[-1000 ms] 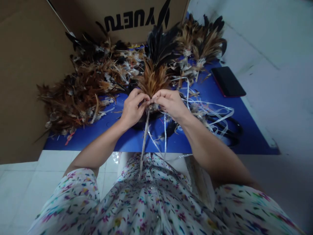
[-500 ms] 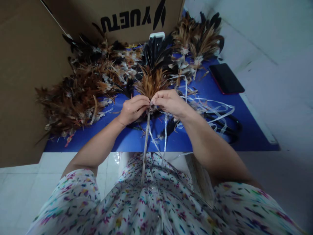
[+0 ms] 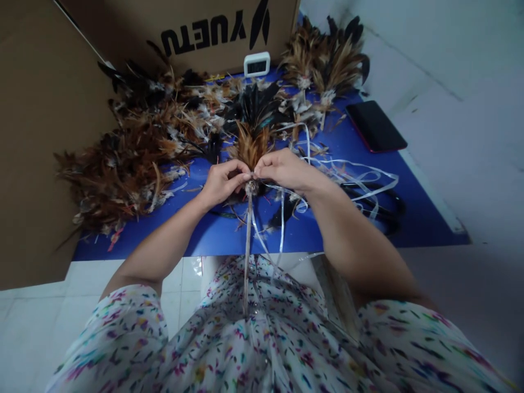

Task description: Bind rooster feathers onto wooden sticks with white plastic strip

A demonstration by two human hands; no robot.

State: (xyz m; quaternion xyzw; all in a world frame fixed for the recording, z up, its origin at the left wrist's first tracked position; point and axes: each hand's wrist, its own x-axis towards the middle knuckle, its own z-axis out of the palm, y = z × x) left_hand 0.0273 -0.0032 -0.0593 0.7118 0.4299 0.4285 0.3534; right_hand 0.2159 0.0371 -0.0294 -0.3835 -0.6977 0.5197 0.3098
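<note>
Your left hand (image 3: 225, 182) and right hand (image 3: 282, 169) pinch the feather duster (image 3: 249, 143); its plume (image 3: 258, 106) dips, exposing the digital clock (image 3: 257, 65); hold remains unbroken.

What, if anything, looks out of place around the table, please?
The white ribbon lies in loose, crossing loops toward the table's right side, which looks tangled; also, the lettering on the box is upside down.

The feather bundle (image 3: 254, 123) is fanning away, showing orange-brown feathers near its base and black ones beyond. Its 1 thin, straight stick (image 3: 248, 234) is pointing nearward, extending past the bench (image 3: 426, 218) edge.
</note>
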